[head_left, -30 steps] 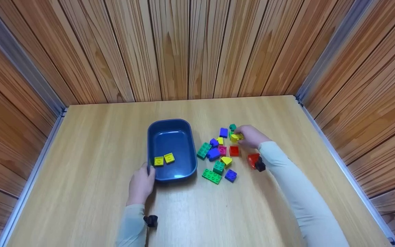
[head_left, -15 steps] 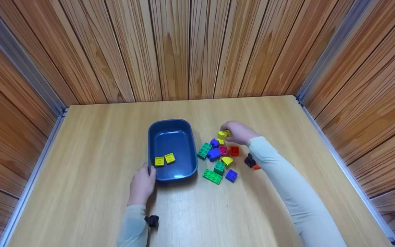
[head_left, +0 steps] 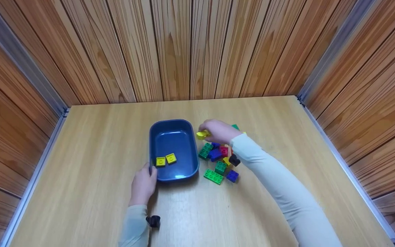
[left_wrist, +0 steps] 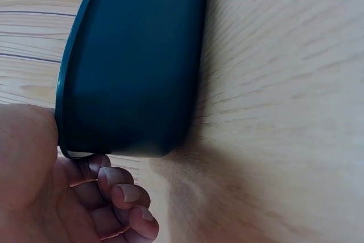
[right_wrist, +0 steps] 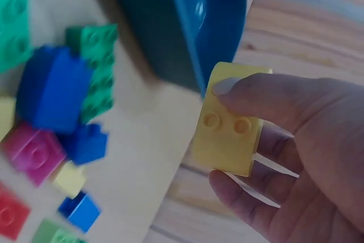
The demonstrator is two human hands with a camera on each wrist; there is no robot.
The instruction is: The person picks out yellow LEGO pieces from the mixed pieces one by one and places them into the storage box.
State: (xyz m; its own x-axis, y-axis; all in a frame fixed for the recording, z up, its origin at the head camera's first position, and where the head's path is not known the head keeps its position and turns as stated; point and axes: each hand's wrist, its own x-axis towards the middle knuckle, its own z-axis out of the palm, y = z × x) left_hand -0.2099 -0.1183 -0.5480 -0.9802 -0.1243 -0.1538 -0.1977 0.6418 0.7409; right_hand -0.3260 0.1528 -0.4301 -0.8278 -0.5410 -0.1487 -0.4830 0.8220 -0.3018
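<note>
Booth, three-sided, lab- or studio-like; kind of premises otherwise not determinable. Back wall (head_left: 177,51), side walls (head_left: 9,113): wood-grain boarding. Corner uprights (head_left: 25,61), edge strips (head_left: 39,171): grey, metallic. Worktop (head_left: 94,185): pale wood-grain, spanning wall to wall. Wrist-worn units (head_left: 153,221): black, two

Tray (head_left: 178,139) on the table (head_left: 98,154), two bricks (head_left: 171,158) inside, more bricks (head_left: 215,155) to its right.

Wood-plank walls (head_left: 177,51) on three sides; grey metal strips (head_left: 334,51) at corners; pale wood-grain tabletop (head_left: 98,144) below.
</note>
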